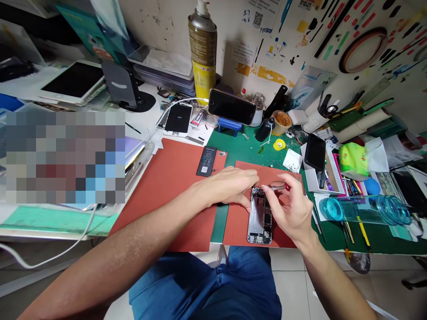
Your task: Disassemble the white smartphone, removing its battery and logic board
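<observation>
An opened smartphone [257,218] lies on a red-brown mat, its inner parts and a silvery inner plate facing up. My left hand [231,184] reaches across from the left, with curled fingers at the phone's top end and the thumb at its left edge. In my right hand [292,206], closed over the phone's upper right corner, is a small screwdriver [277,187] with a red end; its tip is hard to make out. Up and to the left, a black phone battery [206,161] rests flat on the other red-brown mat [173,200].
Behind the mats, a phone [231,106] leans on a blue stand [230,126], near a tall spray can [203,53]. A blue bottle [363,210] lies at the right, below a white box [328,171] of tools. A white cable [90,220] hangs at the left.
</observation>
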Tool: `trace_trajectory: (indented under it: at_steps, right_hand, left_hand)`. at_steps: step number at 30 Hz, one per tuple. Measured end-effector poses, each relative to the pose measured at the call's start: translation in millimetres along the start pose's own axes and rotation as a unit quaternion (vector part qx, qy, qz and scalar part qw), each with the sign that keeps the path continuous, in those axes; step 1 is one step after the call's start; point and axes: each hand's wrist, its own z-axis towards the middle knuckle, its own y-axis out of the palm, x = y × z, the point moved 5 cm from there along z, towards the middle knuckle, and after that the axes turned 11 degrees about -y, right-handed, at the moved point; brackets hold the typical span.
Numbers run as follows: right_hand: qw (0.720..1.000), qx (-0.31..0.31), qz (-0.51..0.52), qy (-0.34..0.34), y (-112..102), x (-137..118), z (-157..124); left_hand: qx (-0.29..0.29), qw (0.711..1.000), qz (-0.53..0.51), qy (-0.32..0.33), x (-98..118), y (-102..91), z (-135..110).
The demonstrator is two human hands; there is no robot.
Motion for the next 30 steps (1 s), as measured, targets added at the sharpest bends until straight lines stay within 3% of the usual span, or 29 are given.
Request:
trace_trajectory:
  at_steps: [7, 11, 17, 24, 30]
  right_hand:
    - [0.993, -0.092, 0.021, -0.075, 1, -2, 12]
    - [0.990, -0.114, -0.001, -0.087, 0, 3, 18]
    - [0.977, -0.187, 0.056, -0.083, 1, 7, 23]
    - [0.982, -0.161, 0.062, -0.072, 4, 11, 23]
    - [0.971, -0.206, 0.098, -0.070, 4, 12, 25]
  left_hand:
    - [-0.001, 1.000, -0.005, 0.004, 0, 0.1, 1]
    - [0.000, 1.000, -0.010, 0.005, 1, -1.3, 0]
    - [-0.021, 1.000, -0.015, -0.008, 2, -3.4, 0]
    - [-0.018, 1.000, -0.002, -0.007, 3, -4.9, 0]
    - [-0.009, 1.000, -0.020, -0.002, 2, -4.1, -1]
